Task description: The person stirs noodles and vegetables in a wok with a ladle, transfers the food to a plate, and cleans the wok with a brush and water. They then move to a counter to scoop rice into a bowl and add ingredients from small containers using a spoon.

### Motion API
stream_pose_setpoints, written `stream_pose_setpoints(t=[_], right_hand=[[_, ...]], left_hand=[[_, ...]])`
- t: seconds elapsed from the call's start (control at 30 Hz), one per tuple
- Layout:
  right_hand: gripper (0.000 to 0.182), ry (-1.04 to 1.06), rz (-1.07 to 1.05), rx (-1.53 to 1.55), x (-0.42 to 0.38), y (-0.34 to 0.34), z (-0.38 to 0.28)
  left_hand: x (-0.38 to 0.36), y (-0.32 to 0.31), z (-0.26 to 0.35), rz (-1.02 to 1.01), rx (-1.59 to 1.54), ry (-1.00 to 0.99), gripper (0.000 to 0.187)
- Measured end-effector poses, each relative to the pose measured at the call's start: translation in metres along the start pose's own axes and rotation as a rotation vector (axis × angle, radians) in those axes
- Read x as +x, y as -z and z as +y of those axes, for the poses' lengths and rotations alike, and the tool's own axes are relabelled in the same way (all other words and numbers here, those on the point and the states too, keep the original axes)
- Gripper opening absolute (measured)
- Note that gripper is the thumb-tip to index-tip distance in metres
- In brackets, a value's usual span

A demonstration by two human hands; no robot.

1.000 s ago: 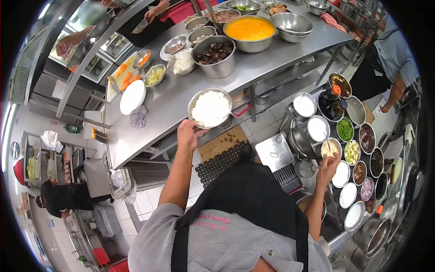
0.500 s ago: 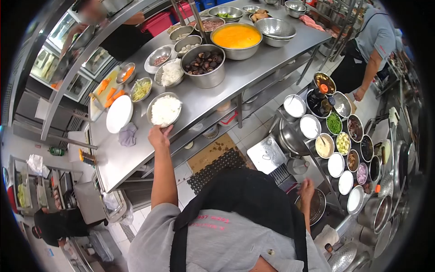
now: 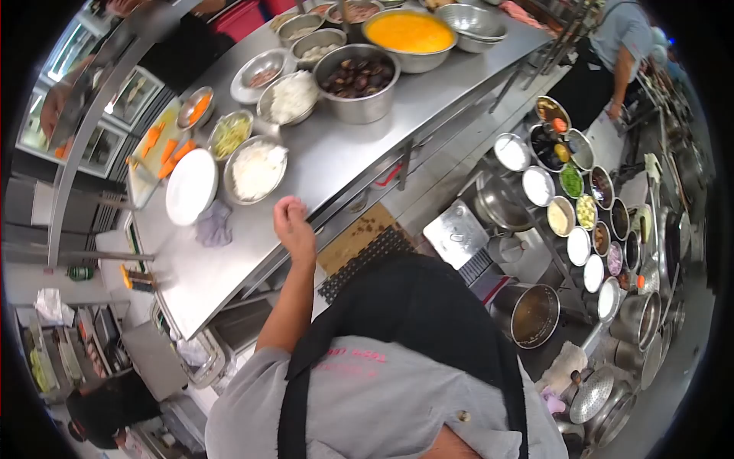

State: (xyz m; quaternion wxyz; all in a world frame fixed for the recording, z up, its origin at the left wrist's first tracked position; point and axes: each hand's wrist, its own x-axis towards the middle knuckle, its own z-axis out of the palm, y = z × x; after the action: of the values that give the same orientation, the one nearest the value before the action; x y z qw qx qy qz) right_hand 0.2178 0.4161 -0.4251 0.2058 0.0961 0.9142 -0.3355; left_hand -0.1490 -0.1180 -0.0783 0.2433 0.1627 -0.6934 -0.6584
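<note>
My left hand (image 3: pixel 293 223) is over the front edge of the steel table (image 3: pixel 229 264), touching no bowl, its fingers loosely bent and nothing visible in them. Up and left of it stands a metal bowl of white shredded food (image 3: pixel 257 171). A white oval plate (image 3: pixel 191 187) and a crumpled grey cloth (image 3: pixel 214 223) lie left of that bowl. Behind it are a bowl of yellow-green strips (image 3: pixel 231 135) and another bowl of white food (image 3: pixel 290 98). A deep pot of dark pieces (image 3: pixel 358 83) stands farther right. My right hand is out of view.
A large bowl of orange liquid (image 3: pixel 409 32) stands at the table's back. Many ingredient containers, one with chopped greens (image 3: pixel 571 182), line the right-hand station beside a deep pot (image 3: pixel 534 315). People stand across the table, at upper right and at lower left.
My left hand has let go of the rim of the bowl of white food and is now apart from it. My right hand has left view. The whole view has shifted and turned somewhat.
</note>
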Motion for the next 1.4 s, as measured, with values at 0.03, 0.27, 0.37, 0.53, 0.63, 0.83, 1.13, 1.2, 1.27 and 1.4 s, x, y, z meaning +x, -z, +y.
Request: stream_pose_setpoints(t=[0.03,0.27,0.37,0.53,0.63,0.83,1.13,1.2,1.27,1.4], right_hand=[[0.018,-0.02,0.026,0.074,0.002,-0.002,-0.005],[0.013,-0.086,0.148,0.496,0.003,-0.027,-0.011],[0.013,-0.086,0.214,0.488,0.003,-0.027,-0.035],[0.018,-0.348,0.126,1.185,-0.026,0.024,-0.114],[0.02,-0.641,0.124,1.523,-0.048,0.047,-0.149],[0.028,-0.833,0.442,1.104,-0.102,0.019,-0.2],[0.026,-0.803,0.545,0.575,-0.173,-0.049,-0.238],[0.028,-0.888,0.628,0.671,-0.184,-0.044,-0.245],[0.029,-0.914,0.688,0.692,-0.194,-0.038,-0.246],[0.026,-0.943,0.867,0.683,-0.231,-0.041,-0.239]], left_hand=[[0.004,0.007,0.005,0.001,0.197,-0.134,0.033],[-0.042,0.011,0.015,-0.698,0.741,-0.618,0.038],[-0.053,-0.016,0.041,-0.834,0.434,-0.469,0.031],[-0.019,-0.062,0.037,-0.836,0.365,-0.333,0.016],[0.008,-0.088,0.033,-0.894,0.438,-0.217,0.028],[0.072,-0.138,0.003,-0.875,0.5,-0.79,0.03],[0.092,-0.14,-0.022,-0.943,0.64,-1.106,0.038],[0.09,-0.142,-0.021,-0.941,0.682,-1.114,0.038],[0.088,-0.14,-0.02,-0.932,0.728,-1.126,0.038],[0.092,-0.139,-0.03,-0.892,0.862,-1.192,0.038]])
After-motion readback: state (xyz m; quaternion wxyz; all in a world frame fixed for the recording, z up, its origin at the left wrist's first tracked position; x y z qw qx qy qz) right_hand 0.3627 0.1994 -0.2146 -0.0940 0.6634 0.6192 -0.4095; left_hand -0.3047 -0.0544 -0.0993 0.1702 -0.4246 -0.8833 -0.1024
